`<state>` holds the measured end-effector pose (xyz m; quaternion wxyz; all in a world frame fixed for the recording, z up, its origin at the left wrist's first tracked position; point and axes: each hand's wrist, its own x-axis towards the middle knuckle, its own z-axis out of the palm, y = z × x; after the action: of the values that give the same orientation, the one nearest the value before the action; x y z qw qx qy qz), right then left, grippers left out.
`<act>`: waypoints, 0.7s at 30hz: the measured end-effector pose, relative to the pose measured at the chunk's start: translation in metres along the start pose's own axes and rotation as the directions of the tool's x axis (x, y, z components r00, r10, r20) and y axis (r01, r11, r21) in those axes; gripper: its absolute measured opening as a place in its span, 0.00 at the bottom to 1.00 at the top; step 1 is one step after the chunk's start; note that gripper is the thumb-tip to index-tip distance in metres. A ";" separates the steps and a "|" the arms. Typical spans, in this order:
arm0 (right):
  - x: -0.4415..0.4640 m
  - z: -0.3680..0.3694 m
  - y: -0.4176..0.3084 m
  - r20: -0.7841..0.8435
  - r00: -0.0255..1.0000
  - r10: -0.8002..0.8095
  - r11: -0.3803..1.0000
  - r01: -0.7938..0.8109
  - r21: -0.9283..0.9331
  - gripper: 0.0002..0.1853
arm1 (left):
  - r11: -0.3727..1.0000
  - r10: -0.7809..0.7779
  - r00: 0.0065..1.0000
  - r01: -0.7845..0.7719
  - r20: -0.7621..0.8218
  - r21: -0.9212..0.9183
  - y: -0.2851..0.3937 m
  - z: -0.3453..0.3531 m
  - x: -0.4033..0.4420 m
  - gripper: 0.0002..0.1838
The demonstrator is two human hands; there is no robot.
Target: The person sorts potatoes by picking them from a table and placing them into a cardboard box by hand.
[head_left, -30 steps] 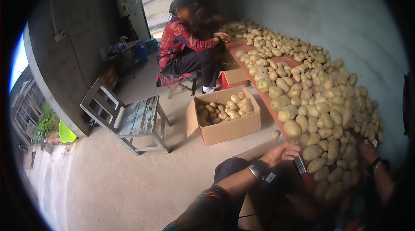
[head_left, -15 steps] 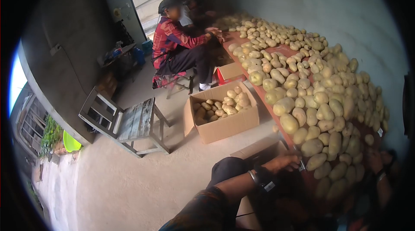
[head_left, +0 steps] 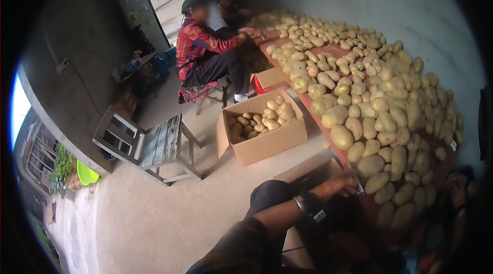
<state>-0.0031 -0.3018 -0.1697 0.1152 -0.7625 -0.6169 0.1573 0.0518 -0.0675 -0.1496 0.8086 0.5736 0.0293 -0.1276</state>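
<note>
My left hand (head_left: 336,184) reaches over to the near edge of the reddish table (head_left: 321,115), fingers curled. A small silver metal piece (head_left: 360,187) shows at its fingertips; whether the hand grips it is unclear. A dark band with a white label and a bracelet circle that wrist. Potatoes (head_left: 376,181) lie just beyond these fingers. In shadow at the far right, my right hand (head_left: 457,184) is raised beside the potato heap, a bracelet on its wrist. Its fingers are too dark to read, and anything in them is hidden.
A cardboard box (head_left: 272,143) of potatoes stands on the floor, with another open box (head_left: 308,167) by my knee. A worn wooden chair (head_left: 162,143) is at left. A person in a red patterned shirt (head_left: 205,43) sits at the table's far end, another person behind.
The view has shifted slightly, so the table and potatoes sit a little higher. My right hand has risen slightly. My left hand stays by the table edge.
</note>
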 end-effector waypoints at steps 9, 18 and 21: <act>-0.002 -0.003 -0.003 -0.072 0.997 -0.034 0.999 0.035 0.014 0.19 | 0.999 0.004 1.000 -0.004 0.006 -0.045 -0.008 -0.003 0.003 0.33; 0.005 -0.011 -0.007 0.034 0.999 0.027 1.000 -0.026 -0.007 0.19 | 1.000 -0.016 1.000 0.015 -0.004 -0.020 -0.002 -0.001 0.003 0.34; 0.013 -0.021 -0.012 0.136 0.989 0.053 0.996 -0.042 -0.083 0.18 | 0.999 -0.008 1.000 0.008 -0.001 -0.038 -0.004 -0.002 0.003 0.34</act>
<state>-0.0038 -0.2863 -0.1471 0.0379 -0.7682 -0.6109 0.1877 0.0536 -0.0677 -0.1542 0.8188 0.5582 0.0345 -0.1298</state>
